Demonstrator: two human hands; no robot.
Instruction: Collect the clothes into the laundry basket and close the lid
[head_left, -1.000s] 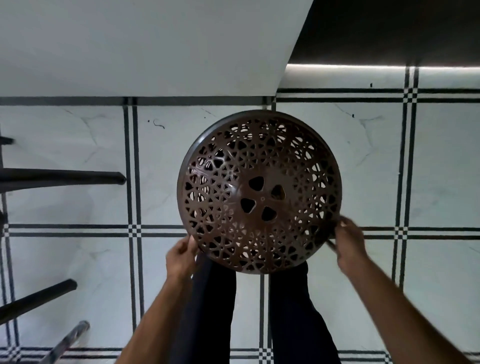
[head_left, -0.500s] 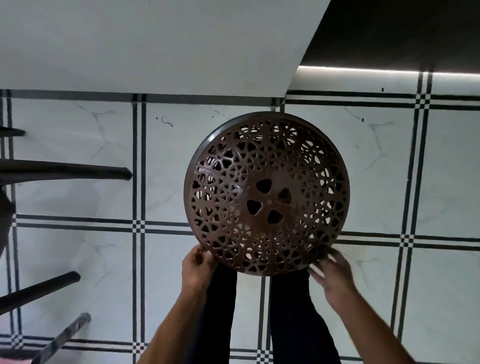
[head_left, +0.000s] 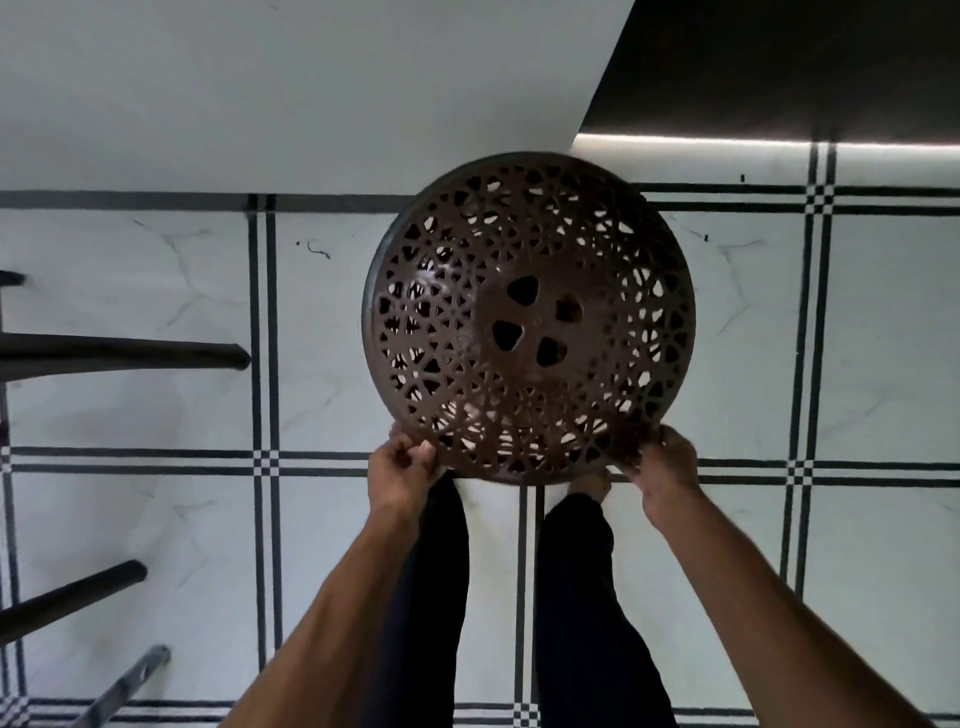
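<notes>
A round brown lid (head_left: 530, 317) with a pierced lattice pattern and a few triangular holes at its centre fills the middle of the view, seen from straight above. It covers the laundry basket beneath, whose body is hidden; pale cloth shows through some holes. My left hand (head_left: 402, 467) pinches the lid's near-left rim. My right hand (head_left: 660, 462) grips the near-right rim. Both hands touch the lid's edge.
My legs in dark trousers (head_left: 571, 597) and a bare foot (head_left: 589, 486) stand just behind the lid on white tiles with black lines. Dark furniture legs (head_left: 130, 356) jut in from the left. A white wall (head_left: 311, 93) rises at the back.
Both hands have slid along the near rim and now grip it closer together. The lid has shifted slightly away from me and sits flatter.
</notes>
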